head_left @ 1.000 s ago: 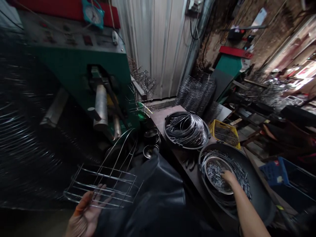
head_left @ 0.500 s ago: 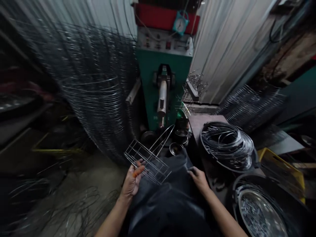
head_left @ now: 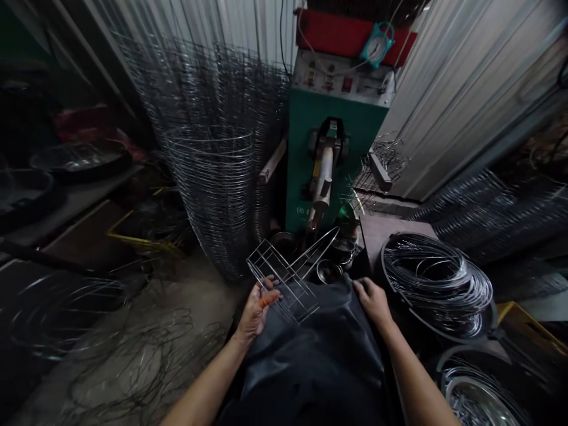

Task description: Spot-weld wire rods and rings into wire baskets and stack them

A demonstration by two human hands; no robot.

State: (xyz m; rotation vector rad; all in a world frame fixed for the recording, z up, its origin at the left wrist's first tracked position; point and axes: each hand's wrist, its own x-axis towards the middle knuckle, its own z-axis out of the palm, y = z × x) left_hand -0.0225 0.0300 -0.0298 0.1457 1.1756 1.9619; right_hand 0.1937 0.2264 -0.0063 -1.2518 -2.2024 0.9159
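My left hand (head_left: 258, 306) grips the near edge of a small wire rack (head_left: 288, 275), an open grid of thin steel rods with two long prongs angled up to the right. It hovers over my lap, which a dark apron (head_left: 319, 355) covers. My right hand (head_left: 373, 299) rests curled on the apron's upper right edge; whatever its closed fingers hold is hidden. Straight ahead stands a green machine (head_left: 331, 148) with a red top and a metal arm.
A tall stack of wire cylinders (head_left: 213, 177) fills the left middle. A black pan of wire rings (head_left: 437, 284) sits to the right, a steel bowl of small metal pieces (head_left: 479, 402) at lower right. Loose wire litters the floor (head_left: 133, 361). Small cups (head_left: 331, 269) stand at the machine's foot.
My view swung left from the bowl toward the machine. My right hand left the bowl of small pieces and came to my lap. The wire rack rose in front of the machine.
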